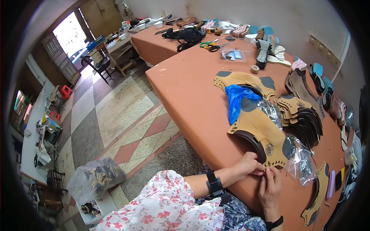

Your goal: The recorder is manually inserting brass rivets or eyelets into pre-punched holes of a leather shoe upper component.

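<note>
My left hand (249, 164) pinches the near edge of a tan leather shoe upper (256, 127) with a dark brown collar, grey end patches and a round stamped mark. My right hand (271, 188) meets it there, thumb and fingers closed together at the row of small metal studs. Whatever the right fingertips hold is too small to make out. The upper lies near the table edge, partly over a blue plastic bag (236, 101). Close to its right corner sits a clear plastic bag (302, 163) with small shiny pieces.
On the orange-covered table (185, 92), a stack of matching uppers (295, 106) stands right of the bags. A single upper (318, 198) and a lilac-handled tool (330, 184) lie farther right. Scissors (219, 47) and a tape roll (254, 69) are farther back. A filled plastic bag (96, 179) stands lower left.
</note>
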Motion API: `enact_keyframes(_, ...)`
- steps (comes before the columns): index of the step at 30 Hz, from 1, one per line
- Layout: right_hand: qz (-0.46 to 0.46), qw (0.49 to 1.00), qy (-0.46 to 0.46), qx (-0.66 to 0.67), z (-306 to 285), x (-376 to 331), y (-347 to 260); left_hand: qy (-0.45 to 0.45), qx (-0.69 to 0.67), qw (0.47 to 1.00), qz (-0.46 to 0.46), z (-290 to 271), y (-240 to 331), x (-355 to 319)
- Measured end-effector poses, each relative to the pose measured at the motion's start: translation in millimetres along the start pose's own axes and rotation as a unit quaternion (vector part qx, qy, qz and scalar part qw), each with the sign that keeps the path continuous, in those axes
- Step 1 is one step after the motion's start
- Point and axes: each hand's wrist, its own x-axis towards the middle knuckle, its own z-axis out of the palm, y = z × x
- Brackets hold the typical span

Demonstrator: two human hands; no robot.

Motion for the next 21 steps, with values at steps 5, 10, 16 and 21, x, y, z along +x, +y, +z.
enact_keyframes(5,-0.025,0.999,-0.017,-0.040,-2,3,-1,0.003,0.021,1.000,0.006,-2,-3,1)
enact_keyframes(10,-0.022,0.998,-0.031,-0.055,-5,4,-3,-0.012,0.031,0.999,0.008,-1,1,-2)
enact_keyframes(16,-0.045,0.995,-0.037,-0.086,-4,3,2,0.016,0.090,0.995,0.038,5,11,-10)
enact_keyframes(21,-0.041,0.995,-0.040,-0.079,-6,4,0,0.025,0.075,0.995,0.056,3,3,-2)
